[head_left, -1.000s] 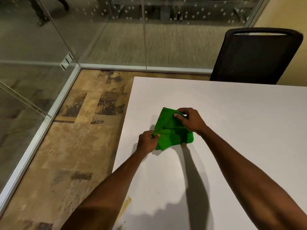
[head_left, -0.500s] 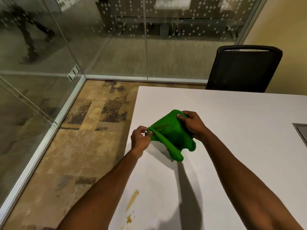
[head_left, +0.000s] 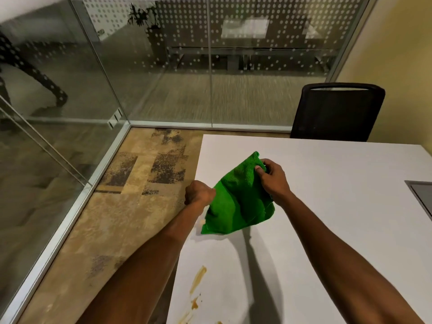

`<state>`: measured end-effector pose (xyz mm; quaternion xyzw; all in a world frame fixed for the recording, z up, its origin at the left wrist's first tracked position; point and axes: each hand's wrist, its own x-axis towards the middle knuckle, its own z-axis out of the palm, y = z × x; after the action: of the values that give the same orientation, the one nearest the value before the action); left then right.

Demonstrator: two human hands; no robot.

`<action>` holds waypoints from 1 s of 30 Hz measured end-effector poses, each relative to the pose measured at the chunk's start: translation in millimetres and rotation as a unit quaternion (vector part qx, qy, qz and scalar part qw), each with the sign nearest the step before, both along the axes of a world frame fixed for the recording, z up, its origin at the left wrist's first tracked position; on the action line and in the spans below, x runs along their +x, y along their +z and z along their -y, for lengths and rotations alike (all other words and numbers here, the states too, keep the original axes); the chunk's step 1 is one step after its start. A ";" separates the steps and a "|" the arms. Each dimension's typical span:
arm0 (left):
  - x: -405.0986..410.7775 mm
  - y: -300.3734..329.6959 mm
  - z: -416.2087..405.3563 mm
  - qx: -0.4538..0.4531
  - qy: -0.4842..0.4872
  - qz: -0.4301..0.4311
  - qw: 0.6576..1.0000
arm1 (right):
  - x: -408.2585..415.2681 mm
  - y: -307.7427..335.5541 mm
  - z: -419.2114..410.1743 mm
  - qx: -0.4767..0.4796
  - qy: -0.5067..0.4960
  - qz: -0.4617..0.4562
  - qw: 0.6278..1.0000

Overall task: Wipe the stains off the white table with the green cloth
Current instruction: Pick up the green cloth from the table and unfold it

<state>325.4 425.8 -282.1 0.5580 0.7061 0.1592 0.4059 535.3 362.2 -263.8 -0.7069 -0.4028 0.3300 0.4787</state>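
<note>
The green cloth (head_left: 238, 199) is stretched out between both hands above the white table (head_left: 327, 206), near its left edge. My left hand (head_left: 198, 192) grips the cloth's left edge in a closed fist. My right hand (head_left: 272, 177) pinches its upper right part. The cloth's lower corner hangs down close to the tabletop. Yellow-brown stains (head_left: 197, 281) streak the table near its left edge, below the cloth and closer to me, with more blotches (head_left: 194, 305) further down.
A black office chair (head_left: 336, 113) stands at the table's far side. A grey inset panel (head_left: 420, 195) sits in the table at the right. Glass walls (head_left: 163, 66) enclose the patterned carpet (head_left: 117, 206) to the left.
The bunched cloth has been pulled open and spread wider between the hands. The camera has tilted so more of the stains show near the table's left edge.
</note>
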 end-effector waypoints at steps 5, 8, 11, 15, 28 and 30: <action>3.0 23.1 0.4 -0.004 -0.025 0.029 0.999 | -21.0 9.2 18.4 0.010 0.008 0.064 0.998; 5.5 36.3 4.3 -0.046 0.003 0.107 0.993 | -38.2 12.5 30.7 0.028 0.062 0.118 0.991; 7.3 43.9 8.0 -0.096 0.025 0.192 0.976 | -56.6 10.1 40.5 0.038 0.118 0.180 0.976; 8.6 59.8 20.7 -0.138 -0.001 0.249 0.959 | -76.4 7.0 51.2 0.027 0.130 0.179 0.975; -20.1 80.4 44.9 -0.116 -0.041 0.295 0.948 | -91.5 16.6 67.5 -0.013 0.069 -0.048 0.996; -30.1 73.3 45.8 -0.047 -0.076 0.246 0.965 | -94.2 23.2 70.3 -0.021 0.068 -0.099 0.993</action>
<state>295.4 379.9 -208.8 0.5340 0.5465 0.2269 0.6039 441.1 291.9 -240.6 -0.6517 -0.3936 0.4380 0.4781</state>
